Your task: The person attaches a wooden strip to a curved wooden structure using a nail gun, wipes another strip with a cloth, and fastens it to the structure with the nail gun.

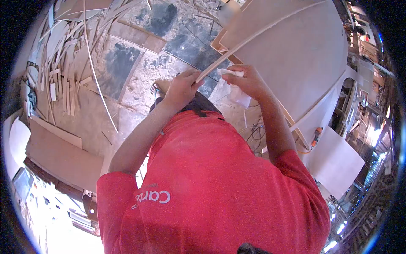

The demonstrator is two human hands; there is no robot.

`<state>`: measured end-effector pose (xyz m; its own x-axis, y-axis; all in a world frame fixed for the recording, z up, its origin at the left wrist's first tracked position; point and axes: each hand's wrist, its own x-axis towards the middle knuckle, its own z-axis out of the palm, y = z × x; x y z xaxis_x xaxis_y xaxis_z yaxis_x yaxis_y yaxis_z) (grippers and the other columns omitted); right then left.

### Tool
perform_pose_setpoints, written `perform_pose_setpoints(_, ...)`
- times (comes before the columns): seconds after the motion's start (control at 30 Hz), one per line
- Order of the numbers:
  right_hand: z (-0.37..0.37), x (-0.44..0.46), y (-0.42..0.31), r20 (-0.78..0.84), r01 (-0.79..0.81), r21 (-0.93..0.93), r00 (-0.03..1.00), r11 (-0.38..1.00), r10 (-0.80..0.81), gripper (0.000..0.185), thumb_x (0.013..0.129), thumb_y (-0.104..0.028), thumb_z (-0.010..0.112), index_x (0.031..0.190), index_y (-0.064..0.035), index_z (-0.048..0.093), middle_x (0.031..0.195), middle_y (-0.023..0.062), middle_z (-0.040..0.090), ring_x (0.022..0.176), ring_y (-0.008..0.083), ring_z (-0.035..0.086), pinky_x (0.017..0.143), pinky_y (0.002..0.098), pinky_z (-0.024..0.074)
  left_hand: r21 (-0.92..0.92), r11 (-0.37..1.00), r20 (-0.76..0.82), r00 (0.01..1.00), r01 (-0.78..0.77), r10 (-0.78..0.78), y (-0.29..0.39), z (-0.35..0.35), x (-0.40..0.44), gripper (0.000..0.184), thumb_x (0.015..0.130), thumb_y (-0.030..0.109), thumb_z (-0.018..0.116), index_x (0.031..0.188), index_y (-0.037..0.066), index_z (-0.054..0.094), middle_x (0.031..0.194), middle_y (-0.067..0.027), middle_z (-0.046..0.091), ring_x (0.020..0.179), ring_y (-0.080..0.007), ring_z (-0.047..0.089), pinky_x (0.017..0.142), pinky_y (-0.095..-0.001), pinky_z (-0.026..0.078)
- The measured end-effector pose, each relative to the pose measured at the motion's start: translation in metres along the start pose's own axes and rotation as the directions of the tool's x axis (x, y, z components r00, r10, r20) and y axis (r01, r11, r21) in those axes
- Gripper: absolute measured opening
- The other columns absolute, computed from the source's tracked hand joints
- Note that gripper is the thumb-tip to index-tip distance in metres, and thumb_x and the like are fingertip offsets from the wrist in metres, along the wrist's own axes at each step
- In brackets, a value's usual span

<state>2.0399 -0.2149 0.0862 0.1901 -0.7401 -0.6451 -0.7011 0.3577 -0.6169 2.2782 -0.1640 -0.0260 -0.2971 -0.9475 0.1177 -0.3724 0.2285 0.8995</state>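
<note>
My left hand [182, 89] is closed around the near end of a long, thin wooden strip [249, 39], which slants up and to the right over a big flat panel [296, 55]. In my right hand [249, 82] is a white, soft-looking item [240, 96]. Part of it sticks out beyond the thumb and part hangs below the palm; whether it is a cloth, a bag or a squeeze bottle I cannot make out. My right fingers are bent around it, close beside the strip but apart from it.
Loose wooden strips [69, 63] lie heaped on the floor at the left. An orange power tool [316, 137] with a cord rests by the panel's lower edge. A pale board [336, 161] lies at the right, brown boards [63, 156] at the left. Dust and dark patches [120, 63] mark the floor.
</note>
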Motion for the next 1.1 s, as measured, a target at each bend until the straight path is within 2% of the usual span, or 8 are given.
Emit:
perform_pose_setpoints(0.1, 0.005, 0.000, -0.007, 0.031, 0.011, -0.020, 0.999, 1.000, -0.010, 0.031, 0.090, -0.031, 0.077, 0.100, -0.0014, 0.076, 0.081, 0.0004, 0.068, 0.074, 0.0098, 0.061, 0.067, 0.0301, 0.0484, -0.035, 0.997, 0.068, 0.995, 0.076, -0.073, 0.004, -0.006, 0.000, 0.026, 0.092, 0.017, 0.070, 0.113, 0.002, 0.069, 0.109, -0.0196, 0.069, 0.099, -0.0407, 0.067, 0.085, -0.0455, 0.055)
perform_pose_setpoints(0.2, 0.010, 0.002, -0.009, 0.041, 0.018, 0.013, 0.999, 1.000, -0.018, 0.032, 0.090, -0.032, 0.077, 0.100, -0.0009, 0.075, 0.081, 0.0011, 0.068, 0.074, 0.0097, 0.061, 0.068, 0.0303, 0.0484, -0.052, 0.996, 0.088, 0.994, 0.072, -0.068, 0.000, -0.007, -0.002, 0.028, 0.091, 0.017, 0.071, 0.115, 0.002, 0.069, 0.109, -0.0200, 0.069, 0.100, -0.0406, 0.067, 0.085, -0.0449, 0.055)
perform_pose_setpoints(0.33, 0.020, 0.004, -0.016, 0.078, 0.031, 0.034, 0.996, 0.999, -0.033, 0.033, 0.091, -0.032, 0.077, 0.102, -0.0004, 0.075, 0.082, 0.0007, 0.068, 0.075, 0.0095, 0.060, 0.069, 0.0292, 0.0480, -0.028, 0.997, 0.068, 0.996, 0.066, -0.064, -0.008, -0.004, -0.005, 0.030, 0.090, 0.016, 0.071, 0.117, 0.003, 0.070, 0.106, -0.0205, 0.068, 0.098, -0.0404, 0.067, 0.084, -0.0452, 0.055)
perform_pose_setpoints(0.4, 0.026, 0.005, -0.016, 0.087, 0.035, 0.052, 0.995, 0.998, -0.039, 0.034, 0.092, -0.032, 0.076, 0.103, -0.0002, 0.076, 0.082, 0.0007, 0.068, 0.075, 0.0094, 0.060, 0.070, 0.0288, 0.0479, -0.029, 0.999, -0.020, 0.999, -0.032, 0.032, -0.014, 0.001, -0.005, 0.031, 0.093, 0.023, 0.071, 0.121, 0.010, 0.071, 0.086, -0.0124, 0.063, 0.077, -0.0351, 0.068, 0.067, -0.0443, 0.054)
perform_pose_setpoints(0.6, 0.038, 0.001, -0.026, 0.042, 0.031, 0.060, 0.999, 0.998, -0.034, 0.039, 0.093, -0.035, 0.076, 0.111, 0.0006, 0.076, 0.087, 0.0018, 0.069, 0.079, 0.0095, 0.060, 0.072, 0.0286, 0.0487, 0.076, 0.997, -0.021, 1.000, 0.013, -0.011, -0.011, 0.004, -0.007, 0.029, 0.095, 0.021, 0.068, 0.121, 0.009, 0.071, 0.092, -0.0128, 0.066, 0.079, -0.0355, 0.069, 0.069, -0.0443, 0.055)
perform_pose_setpoints(0.83, 0.051, -0.005, -0.022, -0.079, 0.146, -0.170, 0.984, 0.974, -0.161, 0.040, 0.094, -0.034, 0.075, 0.114, 0.0012, 0.074, 0.101, 0.0105, 0.076, 0.091, 0.0139, 0.068, 0.082, 0.0329, 0.0523, -0.046, 0.999, -0.016, 1.000, -0.007, 0.006, -0.024, 0.010, -0.010, 0.029, 0.096, 0.019, 0.067, 0.122, 0.006, 0.069, 0.102, -0.0191, 0.067, 0.091, -0.0411, 0.069, 0.079, -0.0487, 0.057)
perform_pose_setpoints(0.9, 0.056, -0.006, -0.022, -0.106, 0.175, -0.215, 0.974, 0.961, -0.201, 0.040, 0.094, -0.035, 0.075, 0.114, 0.0009, 0.074, 0.104, 0.0132, 0.077, 0.093, 0.0154, 0.070, 0.083, 0.0338, 0.0528, -0.055, 0.996, -0.049, 0.996, -0.071, 0.069, -0.025, 0.009, -0.008, 0.032, 0.091, 0.012, 0.065, 0.121, 0.002, 0.067, 0.091, -0.0186, 0.064, 0.084, -0.0400, 0.065, 0.073, -0.0491, 0.053)
perform_pose_setpoints(1.1, 0.073, -0.017, -0.038, -0.204, 0.193, -0.467, 0.926, 0.863, -0.317, 0.036, 0.089, -0.036, 0.078, 0.108, -0.0059, 0.077, 0.098, 0.0163, 0.075, 0.087, 0.0317, 0.073, 0.077, 0.0402, 0.0558, -0.063, 0.992, 0.000, 0.994, -0.108, 0.108, -0.031, 0.007, -0.009, 0.034, 0.090, 0.012, 0.065, 0.122, 0.000, 0.066, 0.091, -0.0184, 0.062, 0.085, -0.0398, 0.065, 0.075, -0.0477, 0.053)
